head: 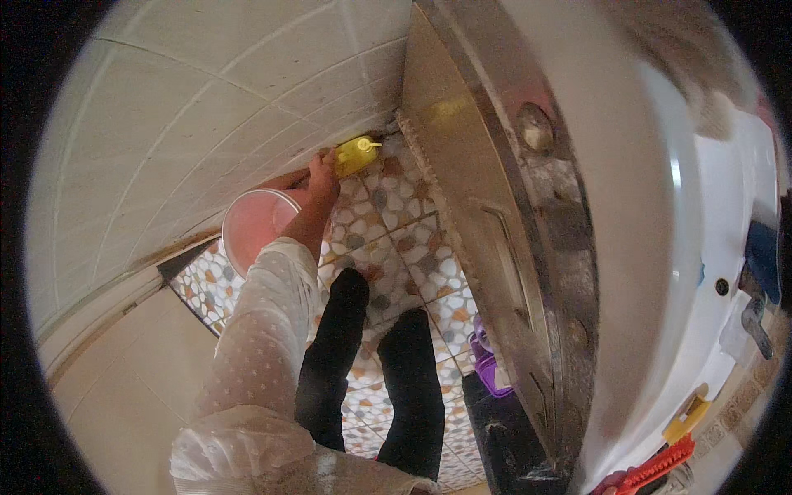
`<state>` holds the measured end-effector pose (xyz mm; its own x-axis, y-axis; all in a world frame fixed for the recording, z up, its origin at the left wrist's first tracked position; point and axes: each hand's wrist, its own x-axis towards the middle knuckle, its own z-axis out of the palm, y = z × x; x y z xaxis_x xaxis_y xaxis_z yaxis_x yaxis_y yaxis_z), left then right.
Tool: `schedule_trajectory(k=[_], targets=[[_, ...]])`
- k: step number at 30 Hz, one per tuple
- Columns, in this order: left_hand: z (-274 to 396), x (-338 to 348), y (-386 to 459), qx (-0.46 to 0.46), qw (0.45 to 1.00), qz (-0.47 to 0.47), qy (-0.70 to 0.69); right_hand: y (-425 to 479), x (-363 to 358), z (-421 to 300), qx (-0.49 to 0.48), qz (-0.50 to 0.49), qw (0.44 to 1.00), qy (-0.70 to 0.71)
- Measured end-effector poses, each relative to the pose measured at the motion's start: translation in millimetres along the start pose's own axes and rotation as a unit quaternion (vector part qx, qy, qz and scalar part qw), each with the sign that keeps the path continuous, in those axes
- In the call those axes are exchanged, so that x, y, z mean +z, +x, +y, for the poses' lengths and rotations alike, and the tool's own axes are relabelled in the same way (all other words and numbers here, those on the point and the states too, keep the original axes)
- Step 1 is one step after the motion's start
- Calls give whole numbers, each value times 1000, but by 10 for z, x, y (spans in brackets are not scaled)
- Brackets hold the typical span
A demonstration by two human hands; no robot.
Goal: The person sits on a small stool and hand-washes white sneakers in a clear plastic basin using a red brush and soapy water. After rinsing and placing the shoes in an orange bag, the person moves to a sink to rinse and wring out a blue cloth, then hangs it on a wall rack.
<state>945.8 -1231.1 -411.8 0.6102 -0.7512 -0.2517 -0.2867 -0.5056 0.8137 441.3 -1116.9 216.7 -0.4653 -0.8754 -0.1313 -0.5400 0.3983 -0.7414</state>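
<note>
My left hand (324, 176) reaches down to the floor by the wall, its fingers closed at the near side of a yellow plastic bottle (354, 158) with a pale yellow spout cap. Part of the grip is hidden. Beneath my left forearm stands a pink bucket (253, 226) with a white rim. At the lower right edge, only a few fingers of my right hand (611, 481) show, around the end of a red brush (659, 464). The brush lies over the rim of a white basin (680, 346).
A worn cabinet door (476, 204) runs along my right side. Beside its foot are a purple plastic item (492, 374) and a black container (504, 427). A yellow object (688, 421), a tap (755, 325) and a blue item (762, 253) sit about the basin. Tiled wall (204, 117) rises left.
</note>
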Motion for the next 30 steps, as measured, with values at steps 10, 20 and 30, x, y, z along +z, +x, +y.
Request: schedule_trajectory(k=[10,20,30], targets=[[1923,-1107,-1829,155,951,-117,240,-74,-178,207,94,4,975,203],[4862,-1889,-4385,55,889,-448,-81,214,-74,266,12,-147,946,289],[6576,-1922,-4225,50,916,-387,-90,303,564,-1188,-3,-258,877,405]])
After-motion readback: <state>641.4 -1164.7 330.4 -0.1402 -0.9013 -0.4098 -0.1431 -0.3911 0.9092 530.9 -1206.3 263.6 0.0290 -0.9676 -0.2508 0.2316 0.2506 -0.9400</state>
